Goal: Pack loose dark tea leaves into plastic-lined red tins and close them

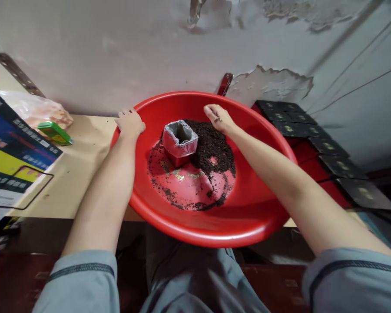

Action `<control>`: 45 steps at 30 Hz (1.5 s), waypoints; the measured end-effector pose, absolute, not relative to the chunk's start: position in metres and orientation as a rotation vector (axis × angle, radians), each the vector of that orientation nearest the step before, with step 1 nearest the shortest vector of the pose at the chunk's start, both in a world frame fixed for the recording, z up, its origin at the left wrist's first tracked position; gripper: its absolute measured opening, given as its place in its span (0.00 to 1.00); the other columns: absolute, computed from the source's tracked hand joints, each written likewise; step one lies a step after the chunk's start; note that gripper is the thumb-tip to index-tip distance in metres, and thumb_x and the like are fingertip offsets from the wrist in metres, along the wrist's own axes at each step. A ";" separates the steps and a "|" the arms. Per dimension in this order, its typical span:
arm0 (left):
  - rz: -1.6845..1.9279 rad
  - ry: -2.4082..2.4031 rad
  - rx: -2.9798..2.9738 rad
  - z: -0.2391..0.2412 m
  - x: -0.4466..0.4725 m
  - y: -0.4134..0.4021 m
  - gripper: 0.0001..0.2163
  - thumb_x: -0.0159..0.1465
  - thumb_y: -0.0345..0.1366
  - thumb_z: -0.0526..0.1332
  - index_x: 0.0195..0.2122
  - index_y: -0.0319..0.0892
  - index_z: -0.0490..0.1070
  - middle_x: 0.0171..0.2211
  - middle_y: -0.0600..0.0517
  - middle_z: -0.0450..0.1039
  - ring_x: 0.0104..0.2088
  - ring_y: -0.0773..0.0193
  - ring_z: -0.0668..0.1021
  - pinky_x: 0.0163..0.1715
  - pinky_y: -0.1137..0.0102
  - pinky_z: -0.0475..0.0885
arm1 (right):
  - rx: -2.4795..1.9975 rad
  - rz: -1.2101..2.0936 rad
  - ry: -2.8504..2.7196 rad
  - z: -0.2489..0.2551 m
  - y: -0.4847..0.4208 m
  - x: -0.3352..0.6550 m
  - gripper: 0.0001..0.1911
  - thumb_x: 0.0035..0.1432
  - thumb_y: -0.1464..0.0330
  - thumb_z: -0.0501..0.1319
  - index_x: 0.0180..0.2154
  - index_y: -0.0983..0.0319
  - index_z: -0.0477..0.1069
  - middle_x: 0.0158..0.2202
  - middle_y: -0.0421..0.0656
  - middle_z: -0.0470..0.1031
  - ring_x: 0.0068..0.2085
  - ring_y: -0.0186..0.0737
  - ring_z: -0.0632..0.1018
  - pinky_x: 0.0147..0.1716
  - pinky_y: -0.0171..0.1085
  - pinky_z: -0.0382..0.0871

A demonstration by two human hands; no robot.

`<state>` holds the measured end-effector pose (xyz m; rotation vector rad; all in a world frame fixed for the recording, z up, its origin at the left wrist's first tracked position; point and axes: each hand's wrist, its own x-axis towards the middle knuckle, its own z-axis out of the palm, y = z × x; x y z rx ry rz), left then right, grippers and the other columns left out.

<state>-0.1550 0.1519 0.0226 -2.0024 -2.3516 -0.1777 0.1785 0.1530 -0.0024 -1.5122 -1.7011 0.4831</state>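
Note:
A large red plastic basin (pixel 247 208) rests at the table's front edge, above my lap. Inside it lies a heap of dark loose tea leaves (pixel 211 148), with crumbs scattered over the bottom. A small red box lined with a silver foil bag (pixel 180 140) stands open in the basin's middle. My left hand (pixel 130 124) grips the basin's left rim. My right hand (pixel 219 118) reaches into the basin at the far side of the heap, fingers bunched with leaf bits stuck to them; whether it holds leaves is unclear.
Rows of black-lidded red boxes (pixel 316 139) are stacked to the right of the basin. On the wooden table (pixel 74 174) to the left lie a small green box (pixel 54 132), a plastic bag (pixel 35 111) and a printed blue and yellow carton (pixel 13 152). A peeling wall stands behind.

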 end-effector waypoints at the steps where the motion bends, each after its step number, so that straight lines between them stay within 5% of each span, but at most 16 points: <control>1: -0.193 -2.353 -2.019 0.023 -0.156 0.152 0.35 0.70 0.41 0.61 0.73 0.27 0.57 0.70 0.26 0.61 0.69 0.36 0.66 0.65 0.51 0.68 | -1.684 0.488 -1.615 -0.014 0.143 0.191 0.19 0.65 0.50 0.67 0.44 0.59 0.81 0.49 0.46 0.81 0.59 0.50 0.76 0.66 0.48 0.63; 3: -0.225 -2.358 -2.050 0.023 -0.158 0.152 0.35 0.70 0.42 0.60 0.73 0.27 0.56 0.70 0.25 0.60 0.69 0.36 0.66 0.65 0.50 0.68 | -1.948 0.514 -1.459 -0.042 0.115 0.209 0.21 0.62 0.51 0.69 0.41 0.62 0.81 0.48 0.53 0.81 0.58 0.57 0.77 0.65 0.52 0.64; 6: -0.272 -2.360 -2.062 0.022 -0.161 0.152 0.34 0.70 0.41 0.60 0.73 0.29 0.57 0.70 0.27 0.61 0.69 0.36 0.66 0.66 0.49 0.67 | -2.212 0.450 -1.170 -0.091 0.063 0.207 0.31 0.69 0.48 0.57 0.56 0.67 0.77 0.59 0.61 0.76 0.65 0.63 0.72 0.68 0.60 0.60; 12: -0.309 -2.334 -2.092 0.020 -0.163 0.148 0.34 0.69 0.42 0.61 0.73 0.30 0.58 0.69 0.28 0.64 0.67 0.39 0.69 0.63 0.52 0.68 | -2.401 0.248 -0.836 -0.157 0.027 0.154 0.37 0.73 0.59 0.41 0.75 0.71 0.54 0.77 0.63 0.52 0.78 0.60 0.53 0.74 0.62 0.46; 15: -0.324 -2.362 -2.093 0.021 -0.162 0.149 0.35 0.69 0.43 0.61 0.73 0.29 0.57 0.69 0.26 0.63 0.67 0.37 0.68 0.64 0.51 0.67 | -2.386 0.162 -0.745 -0.160 0.054 0.147 0.38 0.72 0.63 0.38 0.76 0.74 0.49 0.76 0.64 0.52 0.77 0.60 0.56 0.74 0.61 0.49; 22: -0.289 -2.383 -2.046 0.016 -0.160 0.156 0.36 0.69 0.45 0.61 0.74 0.31 0.56 0.68 0.28 0.63 0.67 0.35 0.68 0.65 0.49 0.66 | -2.294 0.167 -0.743 -0.151 0.130 0.157 0.38 0.70 0.61 0.43 0.73 0.77 0.57 0.69 0.69 0.65 0.72 0.66 0.67 0.69 0.64 0.63; 31: -0.398 -2.414 -2.118 0.016 -0.164 0.161 0.42 0.67 0.55 0.64 0.75 0.38 0.53 0.69 0.29 0.61 0.68 0.32 0.64 0.66 0.42 0.64 | -2.172 0.297 -0.829 -0.128 0.095 0.179 0.39 0.72 0.63 0.30 0.67 0.65 0.69 0.59 0.52 0.81 0.64 0.48 0.78 0.63 0.47 0.69; 34: -0.467 -2.417 -2.146 0.019 -0.166 0.158 0.42 0.67 0.56 0.63 0.76 0.39 0.53 0.70 0.29 0.60 0.69 0.31 0.63 0.67 0.41 0.62 | -2.222 0.301 -0.764 -0.119 0.068 0.169 0.39 0.72 0.61 0.31 0.70 0.66 0.65 0.64 0.56 0.76 0.66 0.51 0.75 0.65 0.49 0.66; 39: -0.466 -2.407 -2.167 0.023 -0.167 0.152 0.39 0.68 0.53 0.61 0.75 0.36 0.56 0.70 0.27 0.61 0.69 0.32 0.64 0.67 0.44 0.64 | -2.383 0.297 -0.595 -0.132 0.036 0.104 0.45 0.72 0.46 0.39 0.77 0.68 0.46 0.76 0.68 0.49 0.76 0.67 0.56 0.69 0.68 0.50; 45: -0.400 -2.345 -2.157 0.025 -0.166 0.146 0.37 0.69 0.50 0.63 0.73 0.32 0.59 0.68 0.27 0.63 0.68 0.34 0.67 0.66 0.48 0.66 | -2.451 0.342 -0.711 -0.150 0.038 0.047 0.47 0.68 0.36 0.41 0.71 0.61 0.61 0.72 0.67 0.60 0.75 0.65 0.54 0.68 0.72 0.48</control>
